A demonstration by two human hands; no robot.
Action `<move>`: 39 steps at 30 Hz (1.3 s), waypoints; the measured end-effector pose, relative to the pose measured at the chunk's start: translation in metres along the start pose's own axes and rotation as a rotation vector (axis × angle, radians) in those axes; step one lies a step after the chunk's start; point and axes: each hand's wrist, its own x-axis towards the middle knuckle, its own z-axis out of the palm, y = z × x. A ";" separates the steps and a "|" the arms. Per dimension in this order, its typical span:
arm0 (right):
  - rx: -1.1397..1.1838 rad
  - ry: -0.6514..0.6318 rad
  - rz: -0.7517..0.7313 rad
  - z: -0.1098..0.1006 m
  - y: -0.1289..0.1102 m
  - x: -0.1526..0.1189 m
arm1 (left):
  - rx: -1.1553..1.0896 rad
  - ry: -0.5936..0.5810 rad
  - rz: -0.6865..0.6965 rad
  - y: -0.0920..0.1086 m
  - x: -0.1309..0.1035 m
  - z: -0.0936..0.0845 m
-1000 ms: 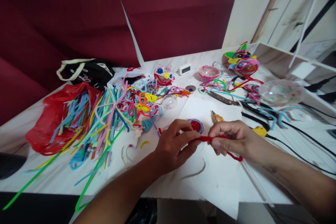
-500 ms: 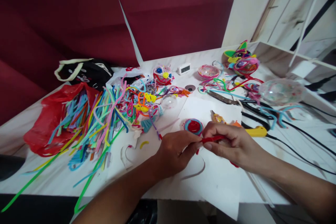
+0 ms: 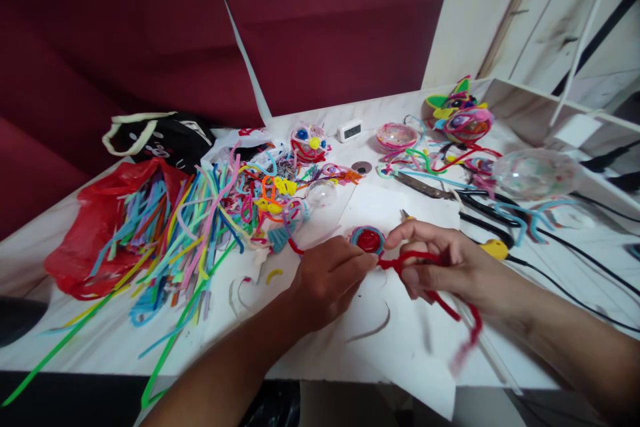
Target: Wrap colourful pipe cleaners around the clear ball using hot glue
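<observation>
A red fuzzy pipe cleaner (image 3: 447,305) runs between my two hands over the white paper (image 3: 415,347). My left hand (image 3: 333,275) pinches one end of it, and a red piece also shows at that hand's far left side. In my right hand (image 3: 440,260) the strand lies between thumb and fingers, with a loop over the thumb and loose tails hanging below, one of them blurred. Just beyond my fingertips a round coil (image 3: 369,241), red inside a blue rim, rests on the paper.
Many coloured pipe cleaners (image 3: 200,233) spill from a red plastic bag (image 3: 83,247) at left. Behind are a black bag (image 3: 160,140), a small clock (image 3: 349,130) and decorated balls (image 3: 309,142). Pliers (image 3: 425,185), a yellow-handled tool (image 3: 494,249) and cables lie right.
My right hand has opened its grip somewhat and turned. The red pipe cleaner now shows a loop and long tails below that hand. My left hand has shifted slightly left.
</observation>
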 end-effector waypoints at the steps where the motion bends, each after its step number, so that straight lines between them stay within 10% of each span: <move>1: 0.041 -0.014 -0.005 -0.001 -0.001 0.000 | 0.017 -0.006 0.034 -0.001 0.000 -0.001; 13: 0.169 -0.080 0.122 -0.015 0.003 0.001 | 0.409 -0.068 0.373 -0.003 0.009 -0.016; 21: -0.009 0.062 -0.019 -0.007 -0.005 0.000 | -0.081 -0.065 -0.125 0.004 0.009 -0.003; 29: -0.224 0.179 -0.061 -0.001 -0.002 -0.001 | -0.308 -0.136 -0.301 0.012 0.012 -0.005; 39: -0.995 0.126 -0.752 0.007 0.011 -0.002 | -0.277 -0.116 -0.343 0.020 0.013 -0.005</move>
